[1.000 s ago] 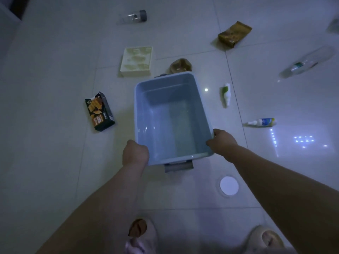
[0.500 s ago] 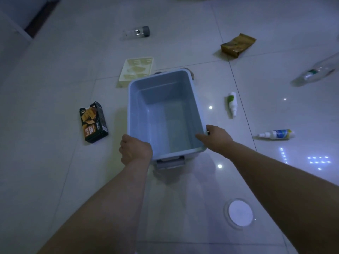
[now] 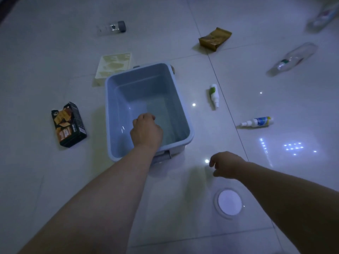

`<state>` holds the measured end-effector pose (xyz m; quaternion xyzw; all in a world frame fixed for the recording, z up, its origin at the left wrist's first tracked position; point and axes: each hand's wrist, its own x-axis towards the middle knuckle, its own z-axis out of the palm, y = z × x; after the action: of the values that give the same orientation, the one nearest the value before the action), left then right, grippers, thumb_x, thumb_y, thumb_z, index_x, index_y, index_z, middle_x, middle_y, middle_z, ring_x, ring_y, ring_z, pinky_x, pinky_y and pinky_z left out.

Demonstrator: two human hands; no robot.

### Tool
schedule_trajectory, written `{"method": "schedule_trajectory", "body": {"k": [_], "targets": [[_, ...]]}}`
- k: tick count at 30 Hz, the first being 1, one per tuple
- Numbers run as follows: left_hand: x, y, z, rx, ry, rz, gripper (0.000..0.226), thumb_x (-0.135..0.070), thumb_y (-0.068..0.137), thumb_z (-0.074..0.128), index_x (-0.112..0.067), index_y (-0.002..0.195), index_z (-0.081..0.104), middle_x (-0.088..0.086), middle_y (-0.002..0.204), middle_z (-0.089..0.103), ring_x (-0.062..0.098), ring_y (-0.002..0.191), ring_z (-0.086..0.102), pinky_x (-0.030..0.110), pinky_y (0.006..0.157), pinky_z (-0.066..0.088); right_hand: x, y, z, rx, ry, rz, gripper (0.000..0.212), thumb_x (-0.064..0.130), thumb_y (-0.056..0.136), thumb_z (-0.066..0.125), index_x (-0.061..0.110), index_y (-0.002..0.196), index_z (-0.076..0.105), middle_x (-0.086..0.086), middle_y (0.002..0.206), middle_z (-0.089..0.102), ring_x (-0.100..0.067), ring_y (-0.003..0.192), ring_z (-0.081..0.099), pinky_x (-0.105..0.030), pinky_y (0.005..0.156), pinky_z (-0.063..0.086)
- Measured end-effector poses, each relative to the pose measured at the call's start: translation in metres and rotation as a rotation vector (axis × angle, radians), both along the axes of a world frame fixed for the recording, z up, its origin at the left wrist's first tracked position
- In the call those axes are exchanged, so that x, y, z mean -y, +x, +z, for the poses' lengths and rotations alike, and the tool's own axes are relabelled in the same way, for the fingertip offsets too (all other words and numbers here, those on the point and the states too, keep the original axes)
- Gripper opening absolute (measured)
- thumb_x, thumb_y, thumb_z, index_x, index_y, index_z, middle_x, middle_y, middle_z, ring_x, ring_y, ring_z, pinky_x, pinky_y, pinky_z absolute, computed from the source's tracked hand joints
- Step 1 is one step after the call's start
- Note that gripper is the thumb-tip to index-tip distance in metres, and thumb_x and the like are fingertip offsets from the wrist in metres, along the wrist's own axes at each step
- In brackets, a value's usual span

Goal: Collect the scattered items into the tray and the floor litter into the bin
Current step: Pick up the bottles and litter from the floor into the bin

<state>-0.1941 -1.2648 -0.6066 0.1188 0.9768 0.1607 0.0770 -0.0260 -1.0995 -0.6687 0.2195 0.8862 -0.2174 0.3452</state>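
Observation:
An empty blue plastic tray point(image 3: 108, 114) stands on the tiled floor. My left hand point(image 3: 146, 132) hovers over its near inside, fingers curled in with nothing held. My right hand point(image 3: 226, 166) hangs loosely open above the floor off the tray's near right corner, apart from it. Around the tray lie a dark cracker box point(image 3: 68, 124) to the left, a cream flat box point(image 3: 113, 66) behind, a small white bottle with a green label point(image 3: 214, 95) and a white spray bottle with a blue label point(image 3: 257, 122) to the right.
Farther off lie a glass jar with a grey lid point(image 3: 111, 28), a golden-brown packet point(image 3: 214, 39), a clear plastic bottle point(image 3: 293, 58) and another bottle point(image 3: 322, 15) at the top right. A brown item point(image 3: 173, 69) peeks from behind the tray. A round white floor cover point(image 3: 229, 202) sits near my right arm.
Both hands have let go of the tray's near rim. The left hand moved forward over the tray's inside; the right hand drew back to the near right.

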Motion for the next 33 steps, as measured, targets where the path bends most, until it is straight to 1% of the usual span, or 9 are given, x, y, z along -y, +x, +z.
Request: {"method": "schedule_trajectory", "body": {"k": [5,7,10,12,15,18,23,27,33], "targets": [[-0.001,-0.003,0.002,-0.002,-0.041,-0.106,0.042,-0.003,0.089,0.041,-0.011,0.128,0.053,0.01,0.135,0.05,0.029,0.127,0.042,0.039,0.1,0.038,0.001,0.037,-0.009,0.082,0.024,-0.005,0.058,0.031,0.074,0.077,0.027,0.128,0.054,0.001,0.124,0.059,-0.018,0.111,0.057,-0.03,0.093,0.048],[-0.003,-0.004,0.001,0.015,-0.035,-0.129,0.041,-0.003,0.09,0.039,-0.01,0.128,0.053,0.011,0.134,0.05,0.029,0.126,0.043,0.039,0.1,0.039,0.005,0.048,-0.011,0.061,0.024,-0.029,0.067,0.034,0.072,0.079,0.026,0.131,0.05,0.001,0.128,0.056,-0.018,0.114,0.055,-0.03,0.093,0.047],[-0.003,-0.002,-0.005,0.01,-0.039,-0.156,0.04,-0.003,0.09,0.04,-0.01,0.126,0.054,0.012,0.133,0.05,0.031,0.125,0.044,0.04,0.1,0.039,0.018,0.068,-0.016,-0.035,0.045,-0.029,0.087,0.048,0.064,0.081,0.027,0.138,0.04,0.003,0.133,0.049,-0.017,0.12,0.048,-0.032,0.097,0.042],[-0.001,0.0,-0.008,0.017,-0.046,-0.17,0.039,-0.004,0.09,0.041,-0.009,0.126,0.054,0.013,0.132,0.05,0.031,0.124,0.044,0.04,0.1,0.04,0.03,0.083,-0.02,-0.045,0.086,0.061,0.101,0.056,0.059,0.08,0.027,0.143,0.031,0.004,0.139,0.04,-0.017,0.125,0.041,-0.032,0.103,0.037],[-0.001,-0.004,-0.007,0.021,-0.023,-0.162,0.038,-0.004,0.091,0.041,-0.008,0.126,0.054,0.014,0.133,0.05,0.031,0.124,0.045,0.038,0.099,0.04,0.039,0.096,-0.024,0.001,0.141,0.233,0.115,0.059,0.058,0.08,0.023,0.148,0.018,0.002,0.145,0.027,-0.019,0.131,0.032,-0.034,0.111,0.028],[-0.005,-0.006,-0.005,0.025,0.017,-0.126,0.036,-0.006,0.093,0.04,-0.008,0.126,0.054,0.014,0.132,0.05,0.03,0.124,0.045,0.038,0.098,0.04,0.038,0.095,-0.027,0.01,0.214,0.284,0.115,0.051,0.061,0.081,0.02,0.148,0.013,-0.002,0.145,0.023,-0.022,0.132,0.03,-0.037,0.111,0.029],[-0.001,-0.009,-0.003,0.033,0.031,-0.093,0.035,-0.009,0.094,0.04,-0.009,0.126,0.054,0.013,0.133,0.05,0.03,0.124,0.046,0.037,0.097,0.041,0.036,0.089,-0.033,-0.035,0.286,0.225,0.095,0.039,0.07,0.076,0.02,0.145,0.019,-0.004,0.137,0.03,-0.023,0.124,0.038,-0.037,0.102,0.039],[0.003,-0.012,-0.001,0.039,0.049,-0.066,0.036,-0.009,0.094,0.039,-0.008,0.126,0.054,0.013,0.133,0.051,0.03,0.123,0.048,0.037,0.099,0.042,0.033,0.065,-0.028,-0.123,0.272,0.028,0.091,0.039,0.071,0.074,0.02,0.144,0.023,-0.003,0.14,0.033,-0.025,0.126,0.039,-0.04,0.101,0.04],[0.009,-0.017,0.007,0.028,0.08,-0.056,0.032,-0.014,0.096,0.041,-0.008,0.124,0.055,0.012,0.131,0.053,0.029,0.119,0.052,0.034,0.093,0.043,0.014,0.0,-0.003,-0.243,0.178,-0.305,0.095,0.033,0.066,0.08,0.022,0.143,0.027,-0.003,0.143,0.031,-0.031,0.125,0.041,-0.048,0.097,0.045]]}}
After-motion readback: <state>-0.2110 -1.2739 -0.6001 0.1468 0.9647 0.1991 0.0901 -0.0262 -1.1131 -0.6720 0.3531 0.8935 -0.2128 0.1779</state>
